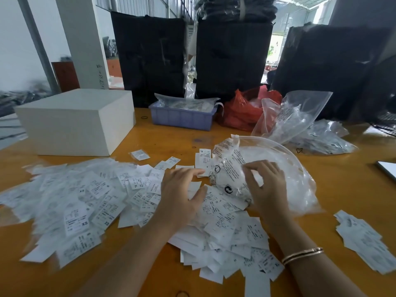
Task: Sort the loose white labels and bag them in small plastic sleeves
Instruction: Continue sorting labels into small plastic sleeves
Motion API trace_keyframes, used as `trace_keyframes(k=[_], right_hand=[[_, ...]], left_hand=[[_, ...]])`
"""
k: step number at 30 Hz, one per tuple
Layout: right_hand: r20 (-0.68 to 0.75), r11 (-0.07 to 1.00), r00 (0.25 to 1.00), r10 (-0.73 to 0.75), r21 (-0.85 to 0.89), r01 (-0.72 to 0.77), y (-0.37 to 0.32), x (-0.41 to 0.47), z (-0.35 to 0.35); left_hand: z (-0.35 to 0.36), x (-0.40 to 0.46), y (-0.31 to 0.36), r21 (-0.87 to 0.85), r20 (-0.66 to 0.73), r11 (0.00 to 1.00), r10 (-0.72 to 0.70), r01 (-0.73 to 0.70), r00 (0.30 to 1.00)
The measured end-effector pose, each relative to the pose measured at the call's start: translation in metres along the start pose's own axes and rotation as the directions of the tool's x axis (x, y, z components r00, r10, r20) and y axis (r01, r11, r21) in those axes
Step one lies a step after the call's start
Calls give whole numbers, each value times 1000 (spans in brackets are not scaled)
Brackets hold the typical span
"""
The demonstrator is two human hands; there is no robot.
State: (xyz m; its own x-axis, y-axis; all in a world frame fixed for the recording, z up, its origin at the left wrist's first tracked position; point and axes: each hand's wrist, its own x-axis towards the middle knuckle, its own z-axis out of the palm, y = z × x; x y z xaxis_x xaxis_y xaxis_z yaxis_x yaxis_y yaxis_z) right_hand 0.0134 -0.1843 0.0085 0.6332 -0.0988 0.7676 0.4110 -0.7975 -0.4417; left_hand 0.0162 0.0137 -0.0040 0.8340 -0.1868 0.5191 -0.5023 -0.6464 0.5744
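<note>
Both hands over the pile from what I see: left hand (182, 189) flat w/ fingers spread on loose white labels (90, 200); right hand (266, 185) pinching a big clear zip bag (285, 168); all on orange table (342, 189); white box (75, 123) back left; purple bin (183, 118) behind.

A single wide-angle head-worn view looks forward and steeply down, close over the orange table (334, 189) filling the lower frame, with black wrapped bundles (233, 58) standing farther off across the upper frame.
</note>
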Motion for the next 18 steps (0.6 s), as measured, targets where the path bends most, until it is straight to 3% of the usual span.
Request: trace_keyframes(k=[3, 5, 10, 16, 18], right_hand=[[284, 975, 958, -32, 221, -33, -21, -9, 3], [370, 950, 926, -71, 310, -51, -28, -13, 6], [396, 940, 917, -49, 329, -92, -25, -13, 11], [417, 941, 909, -27, 318, -117, -24, -14, 16], [422, 937, 906, -1, 317, -146, -25, -15, 17]], left_hand=[[-2, -1, 4, -259, 132, 965, -12, 46, 991], [-3, 0, 3, -315, 165, 948, 3, 50, 986], [-3, 3, 1, -371, 77, 927, -31, 58, 997], [-3, 2, -2, -427, 192, 894, -59, 138, 980], [-3, 3, -2, -426, 150, 891, -99, 155, 984]])
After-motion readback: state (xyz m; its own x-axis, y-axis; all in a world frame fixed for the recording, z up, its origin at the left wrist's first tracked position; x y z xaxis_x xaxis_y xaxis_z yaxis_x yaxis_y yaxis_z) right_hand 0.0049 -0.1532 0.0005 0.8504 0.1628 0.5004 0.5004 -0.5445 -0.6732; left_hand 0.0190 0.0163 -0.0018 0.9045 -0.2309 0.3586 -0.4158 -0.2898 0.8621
